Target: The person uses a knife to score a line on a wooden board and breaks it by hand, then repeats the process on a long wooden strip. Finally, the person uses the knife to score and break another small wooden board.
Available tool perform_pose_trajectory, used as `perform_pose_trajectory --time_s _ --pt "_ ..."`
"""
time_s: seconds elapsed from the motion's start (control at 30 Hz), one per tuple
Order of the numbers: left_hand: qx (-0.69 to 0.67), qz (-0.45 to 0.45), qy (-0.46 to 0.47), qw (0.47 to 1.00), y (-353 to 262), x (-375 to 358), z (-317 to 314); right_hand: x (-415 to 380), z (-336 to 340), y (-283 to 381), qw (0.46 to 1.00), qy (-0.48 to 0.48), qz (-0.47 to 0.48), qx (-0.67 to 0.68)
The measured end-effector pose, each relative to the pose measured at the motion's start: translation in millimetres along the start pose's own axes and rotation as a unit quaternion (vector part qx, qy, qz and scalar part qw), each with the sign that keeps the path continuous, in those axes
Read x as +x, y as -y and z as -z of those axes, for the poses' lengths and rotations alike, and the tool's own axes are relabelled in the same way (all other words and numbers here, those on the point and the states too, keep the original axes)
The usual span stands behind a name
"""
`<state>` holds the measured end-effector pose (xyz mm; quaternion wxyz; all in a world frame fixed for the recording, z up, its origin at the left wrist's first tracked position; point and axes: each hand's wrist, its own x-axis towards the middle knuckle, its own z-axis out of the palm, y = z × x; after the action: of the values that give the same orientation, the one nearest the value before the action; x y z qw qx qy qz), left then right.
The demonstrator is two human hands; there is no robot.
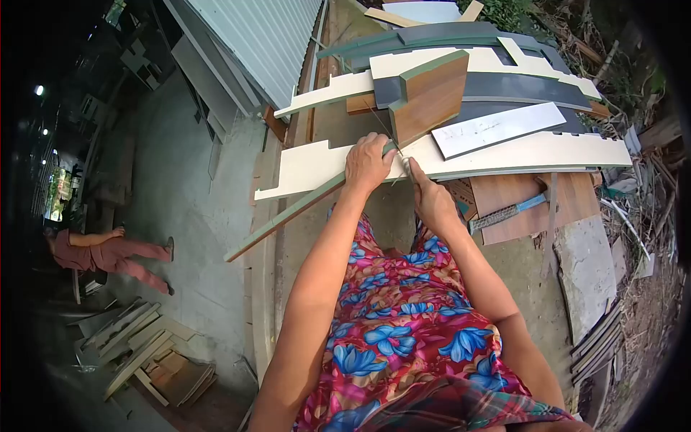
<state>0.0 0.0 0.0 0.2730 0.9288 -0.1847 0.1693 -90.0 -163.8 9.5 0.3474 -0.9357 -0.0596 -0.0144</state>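
Note:
A long, narrow strip of board [288,222] with a green face and brown edge slants from lower left up to my hands. My left hand [368,164] is closed around its upper end, fingers over the top. In my right hand [432,196] is the handle of a thin-bladed knife [397,146], its blade pointing up and away beside the strip's end. Both hands are over a cream notched board [309,167]. Just beyond stands a brown board piece with a green edge [435,93], and a white panel [500,129] lies to the right.
Dark and cream notched boards [529,88] are stacked behind. A blue-and-grey tool [507,214] rests on a brown wood-grain sheet [540,209] at right. On the left, another person [108,252] is on the concrete floor, near piled board offcuts [155,353]. A corrugated metal wall [259,43] rises beyond.

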Motion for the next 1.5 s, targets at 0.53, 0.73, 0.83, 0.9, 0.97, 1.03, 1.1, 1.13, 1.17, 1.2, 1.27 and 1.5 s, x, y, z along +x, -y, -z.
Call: perform_pose_trajectory --time_s 0.53,0.73,0.83,0.9,0.97,1.03,1.1,1.13,1.17,1.2,1.27,1.5 --pt "-0.005 -0.003 -0.009 1.000 -3 -1 -2 -9 7 1 1.000 -0.016 0.005 0.024" --pt "0.012 0.016 0.012 1.000 -5 -1 -1 -4 -3 -3 0.999 -0.028 0.023 0.008" --pt "0.012 0.018 0.011 1.000 -5 -1 -1 -30 2 -8 0.999 -0.034 0.039 0.009" --pt "0.008 0.013 0.004 1.000 -5 0 -1 -36 9 -7 0.999 -0.019 0.025 0.019" --pt "0.007 0.006 0.003 1.000 -6 0 0 -39 10 -5 1.000 -0.012 0.018 0.023" --pt "0.009 0.008 -0.004 1.000 -3 1 -2 -33 11 -4 0.999 -0.016 0.024 0.017" --pt "0.011 0.008 -0.005 1.000 -2 1 -2 -22 11 -3 1.000 -0.015 0.023 0.012" --pt "0.012 0.008 -0.002 1.000 -2 1 -2 -18 12 -3 1.000 -0.015 0.022 0.008" --pt "0.014 0.009 0.000 1.000 -3 1 -2 -15 10 -3 1.000 -0.018 0.021 0.007" --pt "0.014 0.006 -0.002 1.000 -3 2 -2 -10 7 -2 1.000 -0.021 0.021 0.007" --pt "0.016 0.005 -0.004 1.000 -4 0 -1 -7 5 0 1.000 -0.017 0.017 0.010" --pt "0.004 -0.009 -0.009 1.000 -5 -3 0 -20 7 -6 0.999 -0.013 0.026 0.025"
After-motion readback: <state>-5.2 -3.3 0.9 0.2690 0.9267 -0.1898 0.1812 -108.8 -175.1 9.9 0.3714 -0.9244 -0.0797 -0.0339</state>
